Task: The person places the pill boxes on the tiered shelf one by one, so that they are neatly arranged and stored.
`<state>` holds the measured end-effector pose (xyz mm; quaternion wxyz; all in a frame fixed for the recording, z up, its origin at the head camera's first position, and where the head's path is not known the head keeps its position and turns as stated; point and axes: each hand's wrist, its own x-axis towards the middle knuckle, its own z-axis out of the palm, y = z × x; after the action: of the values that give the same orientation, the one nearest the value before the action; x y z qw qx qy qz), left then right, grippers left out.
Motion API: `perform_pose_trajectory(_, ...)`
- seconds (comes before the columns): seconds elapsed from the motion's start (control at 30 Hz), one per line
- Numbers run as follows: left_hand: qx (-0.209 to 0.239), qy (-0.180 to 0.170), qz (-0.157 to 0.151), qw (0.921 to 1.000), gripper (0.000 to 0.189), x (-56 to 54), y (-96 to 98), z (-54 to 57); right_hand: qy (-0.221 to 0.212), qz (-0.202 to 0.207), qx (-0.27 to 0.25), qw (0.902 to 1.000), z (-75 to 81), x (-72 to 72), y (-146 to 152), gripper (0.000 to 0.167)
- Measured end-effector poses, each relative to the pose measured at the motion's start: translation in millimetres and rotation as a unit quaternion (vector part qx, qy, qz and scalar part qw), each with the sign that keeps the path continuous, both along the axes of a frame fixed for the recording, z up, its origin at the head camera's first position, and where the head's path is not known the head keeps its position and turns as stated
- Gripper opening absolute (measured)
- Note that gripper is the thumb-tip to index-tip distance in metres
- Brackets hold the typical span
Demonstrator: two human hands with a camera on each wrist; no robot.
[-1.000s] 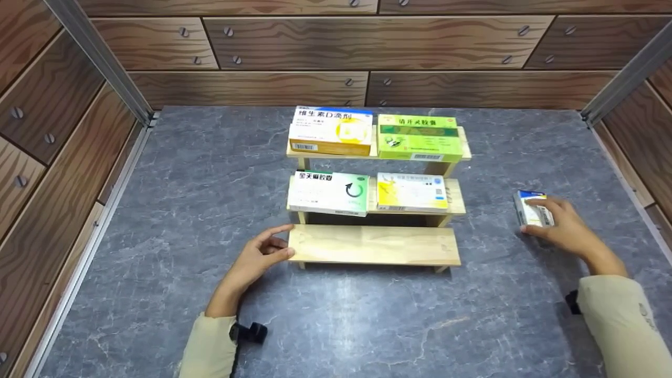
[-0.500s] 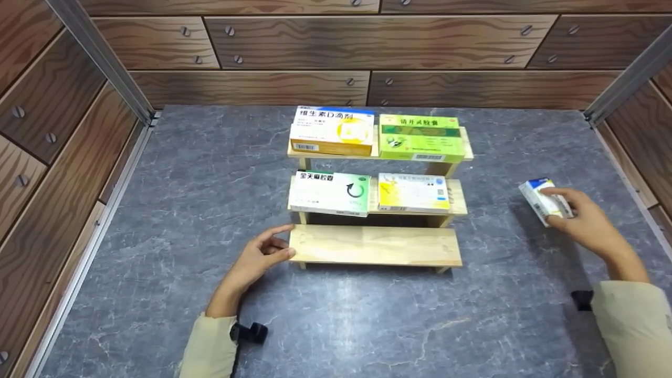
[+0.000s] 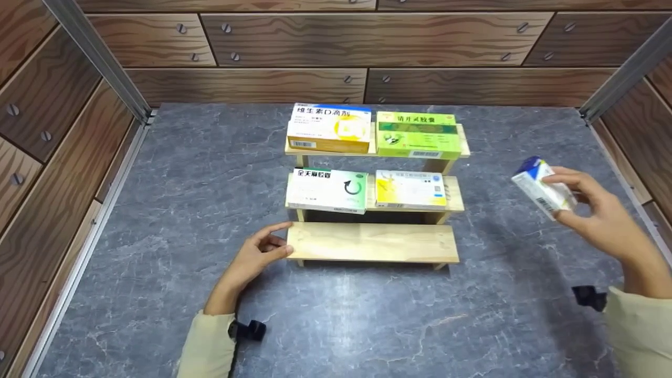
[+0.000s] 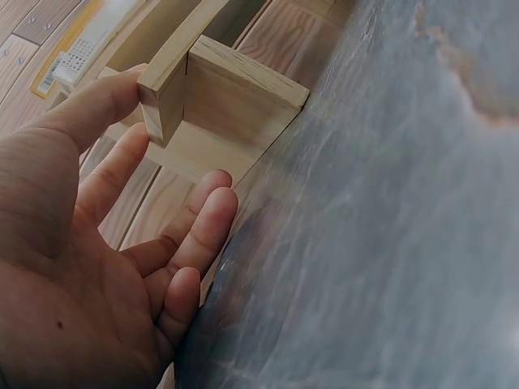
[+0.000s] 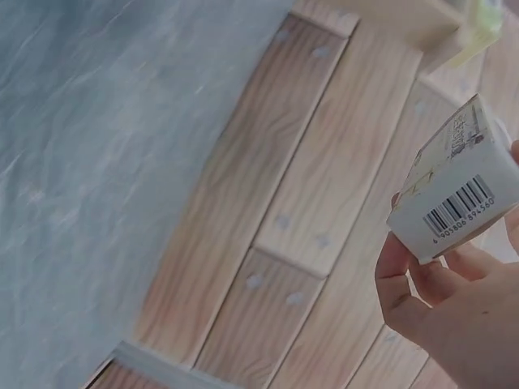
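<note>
On the right in the head view, my right hand grips a small white medicine box with a blue end, raised above the table and tilted. The right wrist view shows the barcode side of that medicine box, with fingers beneath it. My left hand holds the left end of the bottom step of a three-tier wooden display stand between thumb and forefinger. In the left wrist view the other fingers of my left hand are off the wood, loosely bent. Nothing lies on that bottom step.
On the top tier stand a white-and-orange box and a green box. The middle tier bears a white-and-green box and a white-and-yellow box. Wood-patterned walls surround the grey marbled table.
My right hand has lifted the medicine box off the table and tilted it, with the wrist moving right. My left hand has stayed at the stand's bottom step.
</note>
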<state>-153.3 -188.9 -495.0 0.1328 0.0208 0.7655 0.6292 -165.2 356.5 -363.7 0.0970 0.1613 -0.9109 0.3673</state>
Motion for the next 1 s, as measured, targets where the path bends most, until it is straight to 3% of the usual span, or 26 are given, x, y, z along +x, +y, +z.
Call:
perform_pose_trajectory(0.43, -0.001, 0.003, 0.004, 1.0, 0.053, -1.3, 1.3, -0.1, 0.011, 0.1, 0.019, 0.9948, 20.9, 8.0, -64.2, 0.057)
perform_pose_trajectory(0.77, 0.004, 0.009, -0.009, 0.9999, 0.052, -0.5, 0.7, 1.2, 0.007, 0.183, 0.036, 0.9824, 14.8, 13.1, -105.5, 0.056)
perform_pose_trajectory(1.0, 0.007, 0.006, -0.01, 0.9999, 0.053, -0.1, -0.3, 1.0, -0.026, 0.212, 0.058, 0.9753, 3.6, 15.2, -127.6, 0.057)
